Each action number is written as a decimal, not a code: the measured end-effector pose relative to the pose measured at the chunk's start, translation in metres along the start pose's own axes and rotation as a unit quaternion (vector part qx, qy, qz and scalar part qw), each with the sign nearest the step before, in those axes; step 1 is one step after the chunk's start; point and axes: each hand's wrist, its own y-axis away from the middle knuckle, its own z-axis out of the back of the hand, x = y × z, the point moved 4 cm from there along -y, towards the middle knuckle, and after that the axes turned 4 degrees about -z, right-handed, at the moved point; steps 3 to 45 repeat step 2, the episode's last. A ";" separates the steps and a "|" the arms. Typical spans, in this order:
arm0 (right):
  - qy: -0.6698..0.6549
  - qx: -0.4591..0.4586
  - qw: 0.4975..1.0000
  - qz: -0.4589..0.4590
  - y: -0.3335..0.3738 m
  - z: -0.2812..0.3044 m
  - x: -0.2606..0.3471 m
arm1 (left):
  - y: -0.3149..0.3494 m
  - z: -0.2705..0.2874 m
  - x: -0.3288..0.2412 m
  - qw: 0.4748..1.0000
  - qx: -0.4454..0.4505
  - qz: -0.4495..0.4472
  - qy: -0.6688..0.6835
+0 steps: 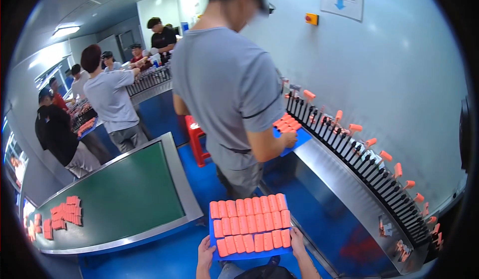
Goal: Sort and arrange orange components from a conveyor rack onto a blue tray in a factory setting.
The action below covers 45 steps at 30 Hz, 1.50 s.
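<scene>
The left hand [205, 253] and the right hand [298, 242] are gripping the opposite edges of a blue tray [214, 243], fingers closed around its rim, holding it level at waist height between the green conveyor belt [124, 194] and the steel rack line [349, 189]. The tray is carrying three rows of orange rectangular parts [251, 224], so the transport step appears to be in hand. The next move is likely calling for a level carry past the person in the grey shirt [227, 84], who is standing close ahead.

Bright workroom, blue floor [164, 259], pale walls.
A green-topped table [124, 199] with a steel rim curves at left; a steel line [339, 184] runs along the white wall [399, 64] at right. Ceiling lamps [66, 30] glow overhead, and a red stool [195, 140] stands on the floor.
</scene>
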 end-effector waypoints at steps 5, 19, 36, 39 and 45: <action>0.010 0.038 0.999 0.010 0.027 -0.052 -0.019 | 0.020 0.063 -0.005 0.999 -0.042 -0.008 0.018; 0.010 0.038 0.999 0.010 0.027 -0.052 -0.019 | 0.020 0.063 -0.005 0.999 -0.042 -0.008 0.018; 0.010 0.038 0.999 0.010 0.027 -0.052 -0.019 | 0.020 0.063 -0.005 0.999 -0.042 -0.008 0.018; 0.010 0.038 0.999 0.010 0.027 -0.052 -0.019 | 0.020 0.063 -0.005 0.999 -0.042 -0.008 0.018; 0.010 0.038 0.999 0.010 0.027 -0.052 -0.019 | 0.020 0.063 -0.005 0.999 -0.042 -0.008 0.018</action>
